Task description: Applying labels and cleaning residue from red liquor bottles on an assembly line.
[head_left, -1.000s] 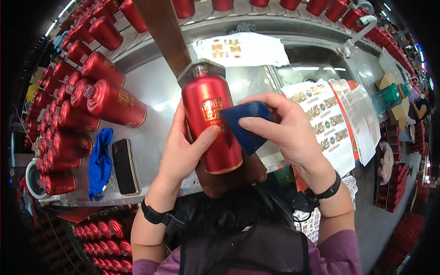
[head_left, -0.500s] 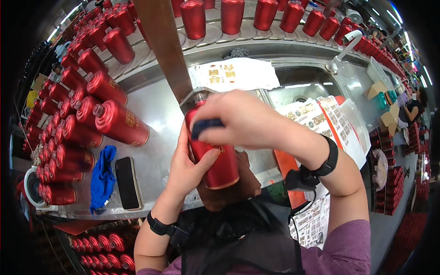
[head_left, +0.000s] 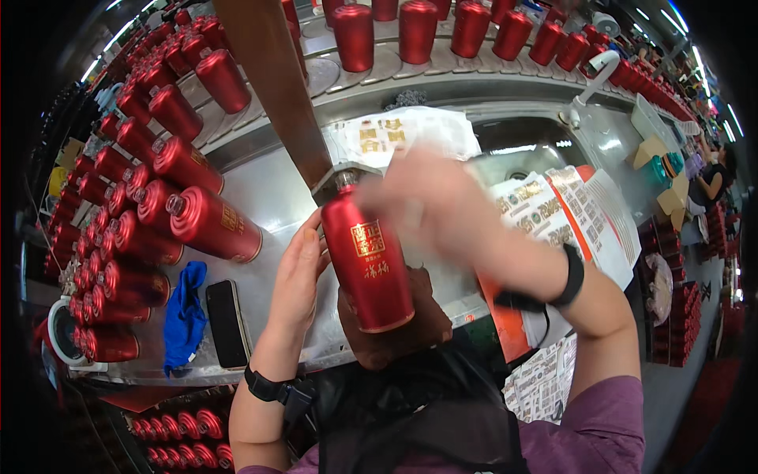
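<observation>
A red metallic bottle with gold characters and a clear stopper lies tilted before me, its base toward me, on a brown block. My left hand is at the bottle's left side, its fingers going partly behind it and its thumb off the front. Over the bottle's upper right my right hand is smeared by motion. A dark blur shows near its fingertips, but what it holds cannot be made out. The bottle's gold print now shows on its front.
Many red bottles stand at the left, and more ride the curved conveyor behind. A blue cloth and phone lie left of me. Printed sheets lie right, near the sink and faucet. A brown post rises ahead.
My right hand has moved right and off the bottle's front, uncovering the gold print. My left thumb has lifted from the bottle's front to its side. The view has shifted slightly.
</observation>
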